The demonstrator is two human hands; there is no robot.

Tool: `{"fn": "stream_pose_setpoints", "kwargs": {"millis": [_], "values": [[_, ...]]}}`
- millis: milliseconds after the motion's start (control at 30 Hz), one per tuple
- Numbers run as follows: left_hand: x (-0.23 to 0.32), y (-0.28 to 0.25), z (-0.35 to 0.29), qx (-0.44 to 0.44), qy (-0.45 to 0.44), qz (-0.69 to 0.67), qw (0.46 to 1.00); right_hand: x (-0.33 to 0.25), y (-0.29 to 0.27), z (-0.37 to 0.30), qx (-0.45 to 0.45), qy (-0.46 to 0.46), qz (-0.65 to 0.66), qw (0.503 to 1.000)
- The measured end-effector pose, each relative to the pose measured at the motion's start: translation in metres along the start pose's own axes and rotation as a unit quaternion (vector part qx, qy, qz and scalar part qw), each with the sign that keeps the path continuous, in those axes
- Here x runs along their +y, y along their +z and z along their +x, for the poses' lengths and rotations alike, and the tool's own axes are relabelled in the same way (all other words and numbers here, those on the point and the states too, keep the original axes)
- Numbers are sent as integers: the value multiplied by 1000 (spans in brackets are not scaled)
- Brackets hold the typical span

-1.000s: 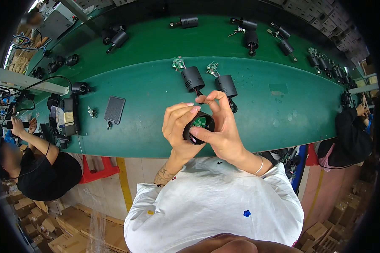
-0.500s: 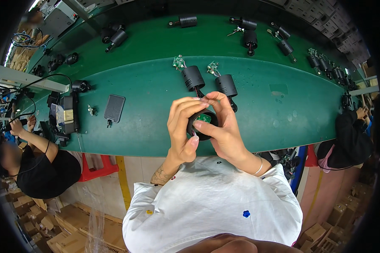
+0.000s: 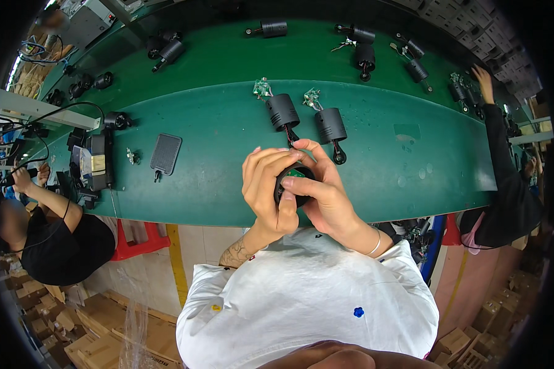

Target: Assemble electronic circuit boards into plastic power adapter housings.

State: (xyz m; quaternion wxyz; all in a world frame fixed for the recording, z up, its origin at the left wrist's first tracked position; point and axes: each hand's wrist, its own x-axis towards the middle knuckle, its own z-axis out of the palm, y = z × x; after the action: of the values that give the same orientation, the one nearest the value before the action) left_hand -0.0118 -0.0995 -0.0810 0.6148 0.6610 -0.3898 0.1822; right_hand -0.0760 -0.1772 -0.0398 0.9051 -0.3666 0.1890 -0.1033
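Between my two hands, above the table's near edge, is a black cylindrical housing [image 3: 302, 201] with its open end facing up. Inside its mouth a green circuit board [image 3: 297, 173] shows in part. My left hand [image 3: 269, 190] wraps the left side, its thumb at the near rim. From the right, my right hand [image 3: 329, 194] grips the housing, and its thumb reaches into the mouth against the board. Just beyond my fingers lie a black cylinder [image 3: 282, 111] and a second black cylinder [image 3: 331, 125], each wired to a small green board.
A green work table [image 3: 221, 147] spans the view. On the left lie a dark flat pad [image 3: 165, 155], a small loose board [image 3: 132, 157] and a black device [image 3: 98, 163]. More cylinders [image 3: 273, 29] sit along the far strip. People work at both sides, one arm [image 3: 496, 135] reaching over the right end.
My left thumb has moved inward to the housing's near rim, and less of the board shows. On the right, a co-worker's arm has stretched out over the far parts.
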Motion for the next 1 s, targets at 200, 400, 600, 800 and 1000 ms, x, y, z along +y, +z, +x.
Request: {"fn": "stream_pose_setpoints", "kwargs": {"millis": [200, 400, 600, 800, 1000], "values": [[5, 1, 2, 41, -20, -57, 997, 1, -1, -1, 3, 38, 23, 999], [10, -4, 7, 40, -18, -60, 997, 1, 1, -2, -2, 37, 23, 999], [8, -8, 8, 27, -5, -59, 998, 3, 2, -3, -15, 33, 21, 999], [12, -11, 14, 19, -18, -59, 998, 5, 3, 0, -29, 3, -12, 999], [11, -12, 15, 60, -65, -92, 992, 0, -6, 7, -140, -97, -134, 976]]}}
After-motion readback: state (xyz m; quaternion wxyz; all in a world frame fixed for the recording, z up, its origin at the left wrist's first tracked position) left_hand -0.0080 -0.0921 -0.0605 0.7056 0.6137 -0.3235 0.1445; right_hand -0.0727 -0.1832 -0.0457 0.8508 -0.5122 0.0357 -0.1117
